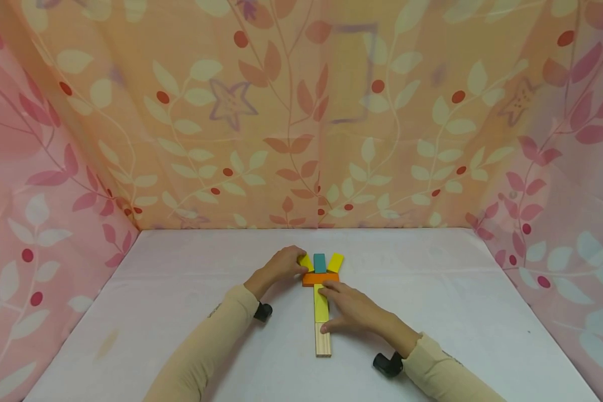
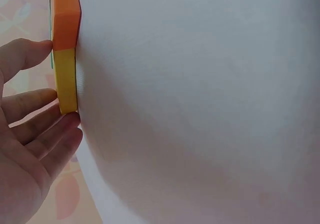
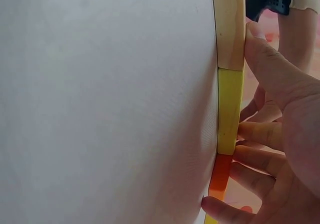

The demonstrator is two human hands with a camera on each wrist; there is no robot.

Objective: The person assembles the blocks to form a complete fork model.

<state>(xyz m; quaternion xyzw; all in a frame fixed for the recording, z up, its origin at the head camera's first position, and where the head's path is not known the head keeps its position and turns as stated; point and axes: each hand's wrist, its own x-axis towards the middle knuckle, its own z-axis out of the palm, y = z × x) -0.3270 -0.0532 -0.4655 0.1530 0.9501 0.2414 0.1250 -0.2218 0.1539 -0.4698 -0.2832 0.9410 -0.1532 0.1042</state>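
Flat on the white table lies a figure of toy blocks: a natural wood block [image 1: 324,345] nearest me, a yellow block [image 1: 321,312] beyond it, then an orange block [image 1: 311,280] set crosswise. Past the orange one fan out a left yellow block [image 1: 307,262], a teal block [image 1: 319,263] and a right yellow block [image 1: 336,262]. My left hand [image 1: 284,263] touches the left yellow block with relaxed fingers, its thumb at the orange block's edge. Fairly straight, the right hand's fingers [image 3: 260,161] rest along the yellow and orange blocks; the right thumb touches the wood block.
A white cloth covers the table [image 1: 181,335]. Floral curtains [image 1: 301,111] rise behind it and at both sides. Each wrist carries a black camera, the right wrist's camera [image 1: 388,364] sitting low near the table.
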